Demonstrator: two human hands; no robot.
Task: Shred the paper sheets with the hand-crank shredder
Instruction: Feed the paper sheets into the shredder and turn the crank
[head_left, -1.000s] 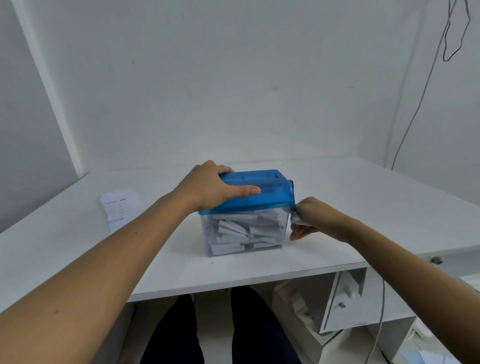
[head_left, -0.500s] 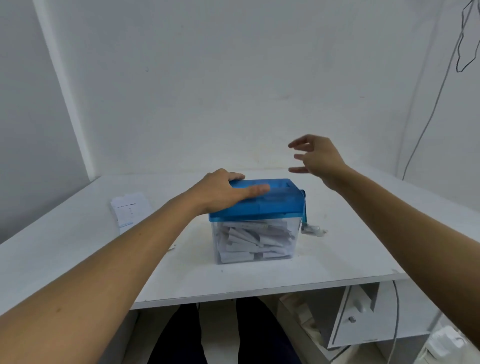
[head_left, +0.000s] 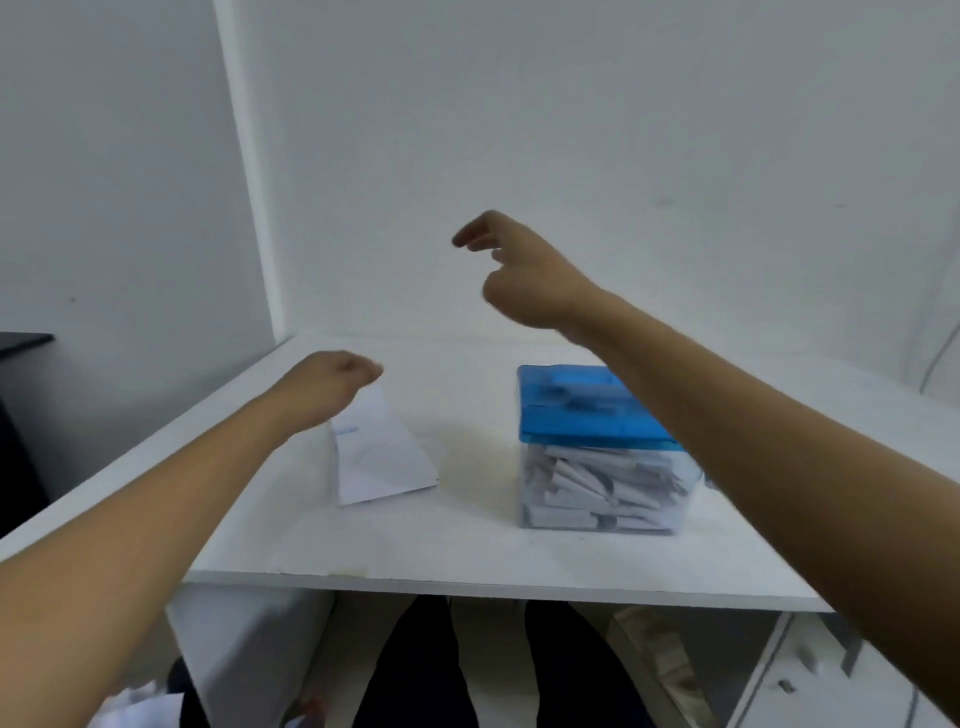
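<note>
The white tabletop (head_left: 467, 545) carries all task items. Its front edge runs across the lower part of the head view, and its rear edge meets the wall.

The hand-crank shredder (head_left: 582, 415) stands upright on the right half of the tabletop, nearer the front edge than the rear edge. It has a blue lid seated on a clear bin (head_left: 532, 462), and the bin is packed with white paper strips (head_left: 597, 488). The right forearm crosses in front of the shredder's right side and hides that side.

One paper sheet (head_left: 384, 457) lies on the left half of the tabletop, well apart from the shredder. Its long axis runs from the front edge toward the rear left corner.

The right hand (head_left: 530, 280) hangs in the air above the tabletop, higher than the shredder lid and over the rear edge. It touches nothing. Its fingers are loosely bent and slightly spread.

The left hand (head_left: 322, 387) is at the far end of the paper sheet. Its fingers (head_left: 366, 370) are curled and pinch that end, which sits directly under the fingertips. Motion blur softens the contact point.
</note>
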